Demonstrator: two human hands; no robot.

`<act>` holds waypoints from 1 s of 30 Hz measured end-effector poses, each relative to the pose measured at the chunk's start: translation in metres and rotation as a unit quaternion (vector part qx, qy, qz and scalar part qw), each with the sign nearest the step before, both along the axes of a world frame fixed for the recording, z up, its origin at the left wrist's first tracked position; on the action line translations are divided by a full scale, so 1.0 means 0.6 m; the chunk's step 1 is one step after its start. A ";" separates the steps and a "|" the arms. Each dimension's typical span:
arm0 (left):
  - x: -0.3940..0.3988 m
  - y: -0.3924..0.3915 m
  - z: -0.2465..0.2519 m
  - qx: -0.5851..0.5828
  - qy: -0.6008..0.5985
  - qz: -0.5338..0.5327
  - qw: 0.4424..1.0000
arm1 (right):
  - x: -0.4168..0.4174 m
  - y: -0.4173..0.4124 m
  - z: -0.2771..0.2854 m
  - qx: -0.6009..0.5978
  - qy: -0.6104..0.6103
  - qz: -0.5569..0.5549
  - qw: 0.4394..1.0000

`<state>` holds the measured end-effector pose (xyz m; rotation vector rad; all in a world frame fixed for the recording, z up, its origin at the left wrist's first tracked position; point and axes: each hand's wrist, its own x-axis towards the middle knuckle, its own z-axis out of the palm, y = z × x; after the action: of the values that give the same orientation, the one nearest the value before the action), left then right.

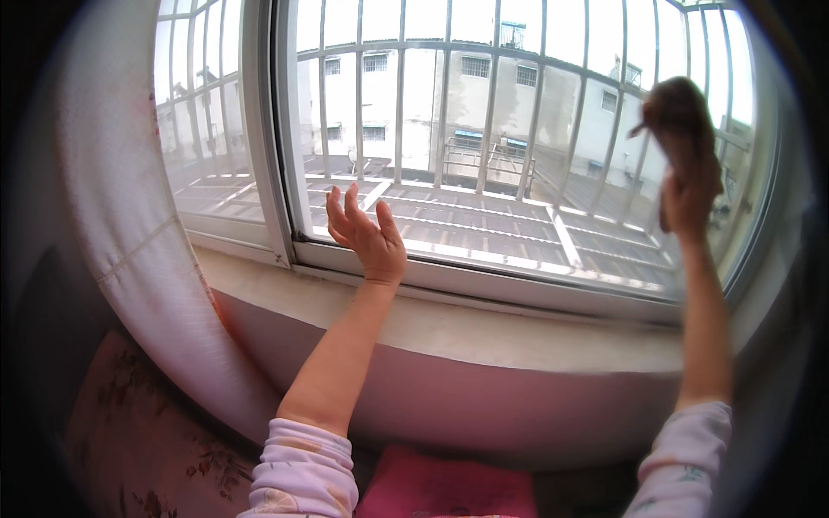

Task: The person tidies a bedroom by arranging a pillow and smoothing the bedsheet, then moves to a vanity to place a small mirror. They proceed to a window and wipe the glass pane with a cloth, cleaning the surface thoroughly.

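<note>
My right hand (688, 204) is raised at the right side of the window, holding a dark brown, cloth-like thing (679, 113). That thing is blurred, and its exact kind is hard to make out. Whether it touches the window pane cannot be told. My left hand (366, 234) is held up before the lower left of the window opening, palm partly turned inward, fingers apart and holding nothing. Around both hands is the sliding window with its white frame (453, 275). Metal security bars (447, 116) stand outside it.
A pale window sill (518, 333) runs below the frame. At the left hangs a white curtain (123, 194). Below are a floral fabric surface (162, 447) and a bright pink item (447, 482). A pale building (414, 103) stands outside beyond the bars.
</note>
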<state>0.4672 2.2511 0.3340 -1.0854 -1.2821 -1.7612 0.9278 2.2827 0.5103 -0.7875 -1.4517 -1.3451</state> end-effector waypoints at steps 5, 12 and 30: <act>-0.063 0.017 -0.001 0.000 -0.015 0.084 0.996 | 0.018 0.028 0.038 0.058 0.209 -0.032 0.976; -0.077 0.000 -0.017 0.019 -0.005 0.076 0.997 | -0.369 -0.018 0.056 0.056 0.027 -0.008 0.998; -0.091 0.008 -0.032 -0.057 0.042 0.101 0.992 | -0.376 -0.058 0.063 0.018 -0.191 0.093 0.977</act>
<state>0.4128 2.2559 0.3150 -1.0409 -1.4020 -1.4935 0.7021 2.2481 0.5481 -0.3678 -1.7453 -1.4231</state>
